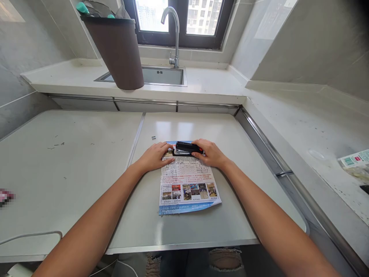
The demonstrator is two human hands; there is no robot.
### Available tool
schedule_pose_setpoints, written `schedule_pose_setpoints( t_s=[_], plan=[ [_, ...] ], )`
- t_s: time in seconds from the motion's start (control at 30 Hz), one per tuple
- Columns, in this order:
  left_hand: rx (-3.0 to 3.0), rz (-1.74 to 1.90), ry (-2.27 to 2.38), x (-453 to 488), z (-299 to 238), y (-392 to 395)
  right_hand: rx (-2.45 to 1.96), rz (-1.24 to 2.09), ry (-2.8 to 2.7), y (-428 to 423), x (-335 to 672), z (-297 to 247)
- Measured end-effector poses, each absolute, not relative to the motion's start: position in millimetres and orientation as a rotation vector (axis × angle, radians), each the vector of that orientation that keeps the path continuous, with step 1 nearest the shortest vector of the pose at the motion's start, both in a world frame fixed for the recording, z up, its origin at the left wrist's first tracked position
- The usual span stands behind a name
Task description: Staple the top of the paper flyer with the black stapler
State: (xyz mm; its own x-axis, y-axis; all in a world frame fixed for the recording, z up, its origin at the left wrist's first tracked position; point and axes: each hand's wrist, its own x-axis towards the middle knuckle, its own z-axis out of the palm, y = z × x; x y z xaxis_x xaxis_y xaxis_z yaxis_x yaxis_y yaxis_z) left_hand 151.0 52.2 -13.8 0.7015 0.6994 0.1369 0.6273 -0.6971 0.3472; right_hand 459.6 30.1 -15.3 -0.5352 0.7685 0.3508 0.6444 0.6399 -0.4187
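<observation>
A black stapler (pixel 188 147) lies across the top of a printed flyer (pixel 188 188), its nose pointing left. My right hand (pixel 211 153) grips its rear end, fingers over the top and thumb along the near side. The stapler's upper arm is tilted up from the base, and a metal strip shows between them. My left hand (pixel 155 157) rests on the flyer's left edge, thumb and index finger stretched apart, with fingertips close to the stapler's nose. Many dark, staple-like marks run down the flyer's left side. The flyer's lower right corner curls up.
Two small staple strips (pixel 153 137) lie beyond my left hand. A brown bin (pixel 115 54) stands at the edge of the sink (pixel 164 77), beside a tap (pixel 176 38). Left lies a white cable (pixel 31 234). A packet (pixel 356 159) sits on the right counter.
</observation>
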Motion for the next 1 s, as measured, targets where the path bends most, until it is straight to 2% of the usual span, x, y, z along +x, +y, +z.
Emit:
schedule_pose_setpoints(
  t_s=[0.3, 0.53, 0.63, 0.83, 1.0],
  plan=[
    [2.632, 0.383, 1.061, 151, -13, 51, -1.034, 0.465, -2.324, 33, 463, -15],
    [2.627, 0.425, 1.053, 152, -13, 50, -0.930, 0.715, -1.973, 38, 467, -12],
    [2.605, 0.443, 1.070, 152, -14, 51, -1.009, 0.934, -1.784, 38, 469, -10],
    [2.611, 0.466, 1.086, 154, -14, 50, -1.264, 1.619, -1.559, 34, 481, 6],
    [2.565, 0.485, 1.113, 155, -14, 49, -1.310, 1.828, -1.422, 33, 482, 9]
  ],
)
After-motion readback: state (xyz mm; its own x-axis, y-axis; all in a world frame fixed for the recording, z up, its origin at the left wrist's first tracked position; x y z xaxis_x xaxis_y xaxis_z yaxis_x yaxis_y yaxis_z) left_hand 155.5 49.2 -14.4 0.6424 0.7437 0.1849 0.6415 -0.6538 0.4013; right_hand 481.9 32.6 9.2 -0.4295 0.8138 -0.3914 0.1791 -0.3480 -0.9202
